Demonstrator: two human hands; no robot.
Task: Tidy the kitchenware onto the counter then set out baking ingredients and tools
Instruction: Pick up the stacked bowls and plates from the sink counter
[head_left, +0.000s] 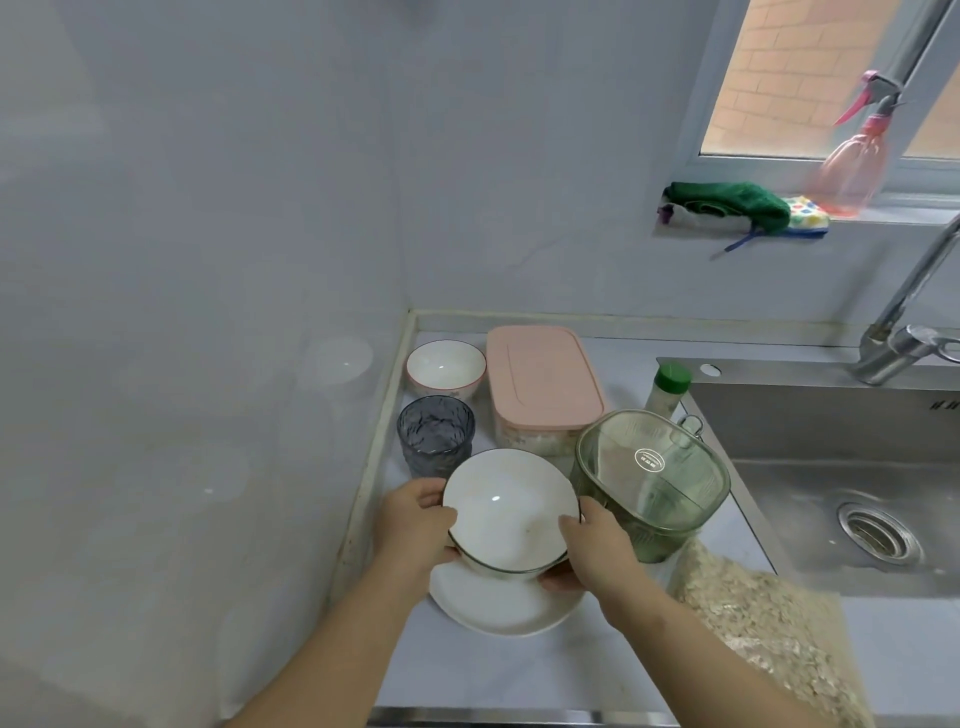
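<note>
Two hands, two bowls, one of everything else. The left hand (415, 525) and right hand (597, 545) both hold the white round ceramic bowl with a thin dark rim (511, 512). The left grip is clamped on its rim at 9 o'clock and the right grip at 3 o'clock, thumbs over the edge and fingers underneath. The bowl is glossy and tilted towards the camera, over one flat white round plate (498, 608) on the pale grey surface (519, 670); can't tell if they touch. Clock positions from the held bowl:
- 11 o'clock, near: one grey-blue textured glass tumbler (435, 436).
- 11 o'clock, further back: the second bowl, a small white ceramic bowl with a pinkish outside (445, 366).
- 12 to 1 o'clock: one rectangular clear plastic box with a smooth pink lid (543, 374), rounded corners, pale contents.
- 2 o'clock: one small bottle with a green cap (670, 387).
- 3 o'clock, just beside the right hand: one ribbed translucent green plastic container (649, 478), squarish with rounded corners.
- 4 o'clock: one clear bag of pale flakes (763, 618).
- Far 3 o'clock: one brushed steel sink (831, 431) with one chrome tap (904, 322).
</note>
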